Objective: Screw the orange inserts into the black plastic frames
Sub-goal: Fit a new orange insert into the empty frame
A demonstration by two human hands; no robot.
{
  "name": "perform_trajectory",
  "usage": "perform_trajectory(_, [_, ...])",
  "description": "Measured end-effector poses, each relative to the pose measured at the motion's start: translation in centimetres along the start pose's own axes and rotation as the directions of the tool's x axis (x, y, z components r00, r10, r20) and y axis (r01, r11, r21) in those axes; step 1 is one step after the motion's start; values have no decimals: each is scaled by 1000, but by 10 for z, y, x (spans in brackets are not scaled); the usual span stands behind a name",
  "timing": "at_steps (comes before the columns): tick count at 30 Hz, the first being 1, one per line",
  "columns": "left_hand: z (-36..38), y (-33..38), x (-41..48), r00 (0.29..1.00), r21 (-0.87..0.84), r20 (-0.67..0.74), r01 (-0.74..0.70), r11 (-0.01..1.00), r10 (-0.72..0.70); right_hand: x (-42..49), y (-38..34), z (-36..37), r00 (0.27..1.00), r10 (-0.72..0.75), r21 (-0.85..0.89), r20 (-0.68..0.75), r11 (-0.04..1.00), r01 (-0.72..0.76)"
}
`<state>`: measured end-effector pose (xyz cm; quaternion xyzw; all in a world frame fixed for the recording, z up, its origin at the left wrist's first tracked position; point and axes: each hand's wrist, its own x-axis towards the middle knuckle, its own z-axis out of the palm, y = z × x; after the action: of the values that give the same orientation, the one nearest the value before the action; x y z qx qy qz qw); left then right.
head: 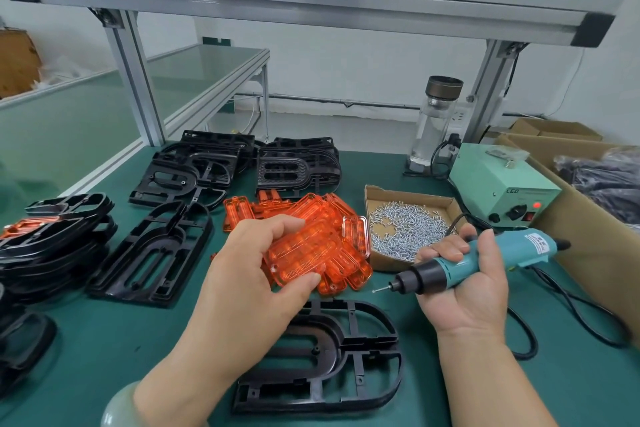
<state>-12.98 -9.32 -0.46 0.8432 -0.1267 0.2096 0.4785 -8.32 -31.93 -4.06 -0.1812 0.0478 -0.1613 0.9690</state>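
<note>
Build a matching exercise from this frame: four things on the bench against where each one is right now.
Things:
1. orange insert
2. electric screwdriver
3. screw box
4. black frame

Places:
a. gripped in the right hand
b. flat on the green mat, nearest the person
c. held in the left hand over the orange pile
d. between the orange pile and the power unit

Pairs: 1-c, 2-a, 3-d, 4-b.
</note>
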Motion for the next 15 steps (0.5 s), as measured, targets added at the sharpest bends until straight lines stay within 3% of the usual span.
perform_trajectory(5, [1, -7, 0, 986, -177, 69, 163, 971, -153, 0, 0, 0, 1000, 1, 6, -2, 1000, -1])
perform_trajectory(15, [1, -2, -6, 969, -278, 142, 235, 931, -202, -1, 0, 1, 1000, 7, 9, -5, 1000, -7])
